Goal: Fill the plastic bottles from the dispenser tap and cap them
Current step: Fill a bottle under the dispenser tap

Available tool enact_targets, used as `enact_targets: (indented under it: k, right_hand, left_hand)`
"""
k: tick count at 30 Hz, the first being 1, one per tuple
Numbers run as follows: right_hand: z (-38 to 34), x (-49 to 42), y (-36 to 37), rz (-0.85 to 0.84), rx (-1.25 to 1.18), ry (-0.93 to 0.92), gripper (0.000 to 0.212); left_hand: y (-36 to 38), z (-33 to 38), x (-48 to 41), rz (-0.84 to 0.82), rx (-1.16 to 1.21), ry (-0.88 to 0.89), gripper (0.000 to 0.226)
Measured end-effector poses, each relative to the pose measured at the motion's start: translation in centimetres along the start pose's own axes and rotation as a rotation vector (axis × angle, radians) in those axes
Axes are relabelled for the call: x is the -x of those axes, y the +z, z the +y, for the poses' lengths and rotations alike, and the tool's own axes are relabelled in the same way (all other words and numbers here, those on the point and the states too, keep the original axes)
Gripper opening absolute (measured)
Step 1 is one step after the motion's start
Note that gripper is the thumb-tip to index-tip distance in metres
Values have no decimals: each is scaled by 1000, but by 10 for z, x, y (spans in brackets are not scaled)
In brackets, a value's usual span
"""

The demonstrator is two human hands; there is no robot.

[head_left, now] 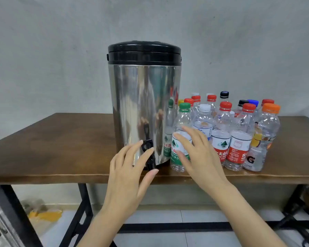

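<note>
Now my left grip (127,173) and right grip (202,157) hang spread, empty, flanking the tap (147,146); next I clasp the green-capped bottle (183,120).

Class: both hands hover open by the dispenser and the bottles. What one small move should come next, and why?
Probably the right hand should close round the green-capped bottle. Its spread fingers are at that bottle, holding nothing, and it stands nearest the tap. Still capped, it needs lifting and opening first; the left hand is open by the tap.

Soft even light, blurred hands, warped edges
</note>
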State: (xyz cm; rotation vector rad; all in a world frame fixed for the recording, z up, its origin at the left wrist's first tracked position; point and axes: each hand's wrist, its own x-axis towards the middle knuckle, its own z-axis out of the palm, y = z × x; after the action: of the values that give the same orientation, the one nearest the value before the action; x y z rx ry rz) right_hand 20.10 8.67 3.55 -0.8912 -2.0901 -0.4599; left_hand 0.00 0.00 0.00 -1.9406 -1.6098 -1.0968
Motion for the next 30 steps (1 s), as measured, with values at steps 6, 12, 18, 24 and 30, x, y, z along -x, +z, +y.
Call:
enact_targets:
  k: [6, 12, 18, 24, 30]
  right_hand:
    - [10, -77, 11, 15, 136, 153, 49]
    - [18, -92, 17, 37, 77, 190, 36]
    - [6, -77, 0, 121, -173, 149, 33]
    - [-13, -59, -58, 166, -424, 111, 34]
    - [-21, -36, -74, -100, -487, 207, 45]
  left_hand:
    - [4, -3, 1, 33, -4, -23, 54]
    - [4, -5, -2, 64, 48, -31, 52]
    - [1, 12, -18, 240, 238, -6, 40]
    - [4, 66, -35, -28, 638, -215, 77]
    - [22, 85, -15, -80, 785, -374, 79]
